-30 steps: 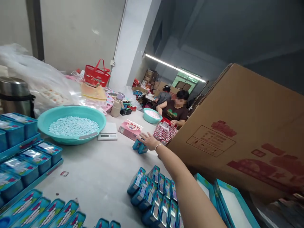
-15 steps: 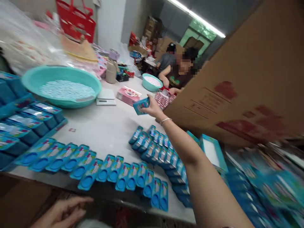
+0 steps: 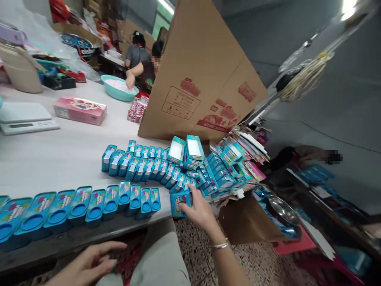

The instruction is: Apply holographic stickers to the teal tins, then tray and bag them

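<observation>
White letters "eish" stand on the dark package [image 3: 87, 52] behind. Print on the carton [image 3: 205, 51] and the blue containers [image 3: 96, 201] is too blurred to read

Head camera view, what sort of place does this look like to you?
Probably a small packing workshop: rows of blue containers line the table, a large cardboard carton looms behind, and a co-worker's hand is at a basin of pale pieces.

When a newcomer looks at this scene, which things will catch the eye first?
Probably the large cardboard box first, rising at the far side of the worktable with red print on its face. Then the long row of blue containers along the near edge, and beyond its right end the right hand, holding another blue container.
</observation>
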{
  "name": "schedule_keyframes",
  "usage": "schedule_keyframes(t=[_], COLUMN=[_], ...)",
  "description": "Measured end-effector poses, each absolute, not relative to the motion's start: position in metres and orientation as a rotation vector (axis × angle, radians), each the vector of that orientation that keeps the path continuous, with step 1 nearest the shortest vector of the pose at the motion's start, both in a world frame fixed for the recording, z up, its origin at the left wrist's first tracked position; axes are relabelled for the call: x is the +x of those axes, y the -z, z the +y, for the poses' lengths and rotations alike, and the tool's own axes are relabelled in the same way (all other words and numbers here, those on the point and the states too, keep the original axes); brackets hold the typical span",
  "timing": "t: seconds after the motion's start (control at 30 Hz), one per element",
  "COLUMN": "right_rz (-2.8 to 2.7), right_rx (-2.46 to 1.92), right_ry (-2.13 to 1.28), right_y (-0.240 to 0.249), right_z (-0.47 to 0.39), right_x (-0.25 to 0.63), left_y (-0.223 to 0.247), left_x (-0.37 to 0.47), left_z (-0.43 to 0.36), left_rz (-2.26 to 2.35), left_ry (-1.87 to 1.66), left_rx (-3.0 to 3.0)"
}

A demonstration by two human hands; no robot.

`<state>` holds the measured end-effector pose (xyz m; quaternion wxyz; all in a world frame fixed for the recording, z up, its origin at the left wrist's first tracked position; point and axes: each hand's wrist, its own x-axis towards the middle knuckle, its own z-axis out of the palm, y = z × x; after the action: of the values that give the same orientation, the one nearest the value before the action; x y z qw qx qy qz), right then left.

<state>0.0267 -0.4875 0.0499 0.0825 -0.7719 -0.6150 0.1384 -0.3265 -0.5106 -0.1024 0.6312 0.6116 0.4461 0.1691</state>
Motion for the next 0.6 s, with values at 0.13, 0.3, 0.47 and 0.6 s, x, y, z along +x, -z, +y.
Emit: schedule_keyframes(t=[0.13, 0.3, 0.47, 0.6], right_rz=[-1.816, -1.825, -1.937, -2.07], right_rx=[-2.351, -2.312, -2.222, -1.887], right_ry=[-0.348, -0.233, -0.354, -0.397], right_y=[-0.012, 0.003, -0.001, -0.041], right_z=[-0.477, -0.449, -0.452, -0.437], right_x=[0.0, -0.028, -0.015, -0.005], left_y=[0.095, 0.106, 0.11, 0.112], left_x=[-0.252, -0.19, -0.167, -0.182], left_z=[-0.494, -0.468, -0.447, -0.452], left_rz=[0.731, 0.506, 0.481, 0.445], left_ry=[-0.238, -0.169, -0.156, -0.125], left_rx=[1.411, 1.328, 1.203, 1.15])
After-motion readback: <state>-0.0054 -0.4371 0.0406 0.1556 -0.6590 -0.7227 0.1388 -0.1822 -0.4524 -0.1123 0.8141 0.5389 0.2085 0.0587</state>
